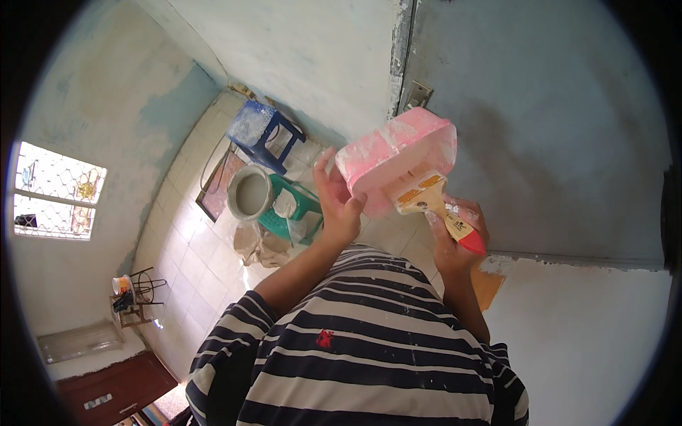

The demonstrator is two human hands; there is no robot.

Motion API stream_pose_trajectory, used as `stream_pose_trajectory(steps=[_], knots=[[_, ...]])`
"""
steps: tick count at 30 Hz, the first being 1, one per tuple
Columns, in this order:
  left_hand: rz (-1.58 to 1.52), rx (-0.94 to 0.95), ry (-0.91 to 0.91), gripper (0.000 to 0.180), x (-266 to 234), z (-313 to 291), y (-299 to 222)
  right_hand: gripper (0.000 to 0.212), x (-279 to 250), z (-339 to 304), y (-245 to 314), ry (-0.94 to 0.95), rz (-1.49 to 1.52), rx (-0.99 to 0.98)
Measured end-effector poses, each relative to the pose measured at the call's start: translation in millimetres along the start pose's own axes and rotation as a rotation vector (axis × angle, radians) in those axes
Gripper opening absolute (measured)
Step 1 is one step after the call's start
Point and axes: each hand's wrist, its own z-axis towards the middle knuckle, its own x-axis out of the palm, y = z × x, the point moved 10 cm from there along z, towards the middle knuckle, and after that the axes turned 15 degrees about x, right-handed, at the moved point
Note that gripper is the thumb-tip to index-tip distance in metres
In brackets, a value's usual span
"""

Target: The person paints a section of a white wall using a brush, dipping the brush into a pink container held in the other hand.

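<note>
My left hand (341, 202) grips a pink plastic tub (387, 142) by its side, thumb and fingers apart around the wall. White smears cover the tub, which is tilted with its opening toward me. In my right hand (460, 231) is a wide paintbrush (447, 215) with a pale wooden handle and a red end. Its white-coated bristle end lies at the tub's near rim; whether it touches the inside I cannot tell.
A blue plastic stool (252, 128), splashed white, stands by the wall. Nearer are a bucket (236, 197) of whitish liquid, a green plastic container (305, 209) and crumpled brown paper (252, 245). A grey door (526, 142) rises close on the right.
</note>
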Motion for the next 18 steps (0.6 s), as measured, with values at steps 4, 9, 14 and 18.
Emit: stream_pose_trajectory(steps=[4, 9, 14, 18], knots=[[-0.030, 0.018, -0.036, 0.085, -2, -3, 3, 0.033, -3, -3, -4, -0.002, 0.060, 0.010], [0.008, 0.057, -0.050, 0.087, -13, 3, 0, 0.024, -2, 0, 3, -0.009, -0.094, 0.013], [0.014, 0.121, -0.051, 0.091, -18, 22, -10, 0.028, 2, -19, -49, 0.086, 0.047, 0.292], [0.022, 0.169, -0.028, 0.089, -17, 18, -7, 0.032, 7, -20, -62, 0.119, 0.098, 0.360]])
